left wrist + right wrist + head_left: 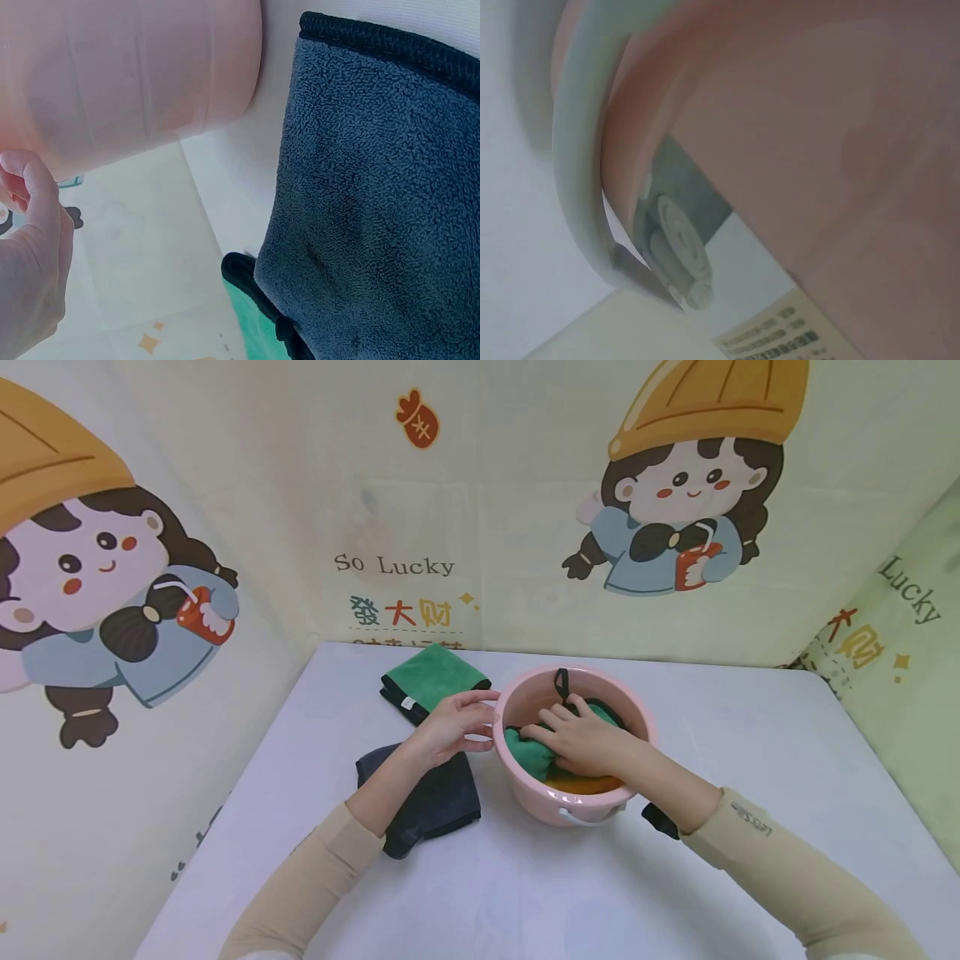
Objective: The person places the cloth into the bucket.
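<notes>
A pink bucket [525, 793] with a pale handle stands on the table. Inside it lie a green cloth [528, 753] with black edging and, below that, an orange cloth [583, 785]. My right hand [585, 742] reaches into the bucket from the right, its spread fingers resting on the green cloth; the thumb is hidden. At the bucket's left side, my left hand [453, 727] touches the outer wall near the rim with loosely extended fingers. In the left wrist view its fingers lie against the pink wall. The right wrist view has only the bucket's side, handle and label.
A folded green cloth [435, 677] with black trim lies behind my left hand. Under my left forearm is a dark grey-blue cloth [438, 797]. Part of a black item [662, 820] shows beneath my right forearm. Printed sheets hang around the white table [517, 893].
</notes>
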Available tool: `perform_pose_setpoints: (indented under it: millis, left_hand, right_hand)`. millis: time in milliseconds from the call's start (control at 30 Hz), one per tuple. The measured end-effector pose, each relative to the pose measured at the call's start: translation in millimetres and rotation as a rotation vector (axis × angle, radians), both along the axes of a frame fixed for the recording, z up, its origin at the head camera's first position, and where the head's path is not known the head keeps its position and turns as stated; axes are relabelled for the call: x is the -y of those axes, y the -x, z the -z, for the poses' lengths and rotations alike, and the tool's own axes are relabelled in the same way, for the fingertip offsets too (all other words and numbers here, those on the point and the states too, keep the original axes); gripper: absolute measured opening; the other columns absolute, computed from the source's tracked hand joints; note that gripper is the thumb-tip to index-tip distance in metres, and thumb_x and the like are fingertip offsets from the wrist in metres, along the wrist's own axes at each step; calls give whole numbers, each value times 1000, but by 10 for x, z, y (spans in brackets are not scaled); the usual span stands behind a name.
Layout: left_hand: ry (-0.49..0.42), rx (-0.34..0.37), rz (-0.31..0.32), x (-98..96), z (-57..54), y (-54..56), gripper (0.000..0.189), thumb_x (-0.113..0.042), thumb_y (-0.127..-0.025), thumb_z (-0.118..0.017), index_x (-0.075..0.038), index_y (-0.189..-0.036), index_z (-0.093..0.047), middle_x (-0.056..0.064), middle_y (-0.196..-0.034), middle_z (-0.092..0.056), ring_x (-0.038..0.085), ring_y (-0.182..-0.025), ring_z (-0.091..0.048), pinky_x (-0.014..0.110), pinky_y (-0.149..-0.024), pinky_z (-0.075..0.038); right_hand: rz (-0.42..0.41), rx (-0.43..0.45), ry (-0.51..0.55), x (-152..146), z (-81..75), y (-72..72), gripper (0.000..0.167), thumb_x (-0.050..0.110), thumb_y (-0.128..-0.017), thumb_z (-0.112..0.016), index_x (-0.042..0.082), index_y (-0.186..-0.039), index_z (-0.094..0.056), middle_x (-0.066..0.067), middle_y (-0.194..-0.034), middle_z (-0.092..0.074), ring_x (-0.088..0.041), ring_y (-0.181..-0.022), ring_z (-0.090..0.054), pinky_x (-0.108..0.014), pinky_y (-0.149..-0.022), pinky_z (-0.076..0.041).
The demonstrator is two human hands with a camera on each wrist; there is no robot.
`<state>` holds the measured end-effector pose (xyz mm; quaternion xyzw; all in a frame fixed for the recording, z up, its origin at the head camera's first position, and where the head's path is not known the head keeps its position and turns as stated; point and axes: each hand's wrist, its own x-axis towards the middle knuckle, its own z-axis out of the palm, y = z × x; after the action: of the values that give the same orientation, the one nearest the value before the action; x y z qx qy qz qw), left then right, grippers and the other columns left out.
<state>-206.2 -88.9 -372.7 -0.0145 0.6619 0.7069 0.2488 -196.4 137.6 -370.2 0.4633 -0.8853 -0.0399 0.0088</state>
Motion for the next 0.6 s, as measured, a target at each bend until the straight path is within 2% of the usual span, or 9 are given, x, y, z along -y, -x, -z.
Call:
perform_pose_setpoints:
  millis: [67,167,333,600]
  left_hand:
    - [1,-1,-2,-3,-3,-4,42,-12,-87,-60,-14,-128,-51,15,-110,-58,20,-82,-59,36,-73,-54]
    - [3,-3,-7,-7,-1,-6,42,-12,-87,-60,-14,-127,-51,13,-109,-58,20,-82,-59,35,-73,-54]
    - [6,-6,-15,-8,9,-3,41,-12,-87,-60,-15,-127,-52,12,-108,-58,21,-83,-59,35,-72,-54]
    - [1,-4,-15,-10,1,-5,41,-11,-87,-60,-14,-126,-52,11,-105,-58,20,-81,-59,34,-71,-55]
  right_hand:
    - [1,9,-20,-2,3,-1,46,24,-84,-65,19,-125,-46,-4,-102,-48,-23,-101,-44,-50,-90,-32]
    - [14,42,-58,-8,-4,-6,49,28,-85,-64,19,-129,-44,-6,-116,-48,-26,-112,-41,-54,-96,-29]
    - [38,114,-110,-15,-30,-18,57,33,-85,-62,17,-135,-38,-9,-141,-36,-31,-131,-27,-61,-103,-17]
    - [69,122,-166,-16,-42,-38,61,36,-85,-61,19,-139,-36,-9,-147,-28,-32,-136,-20,-61,-105,-12]
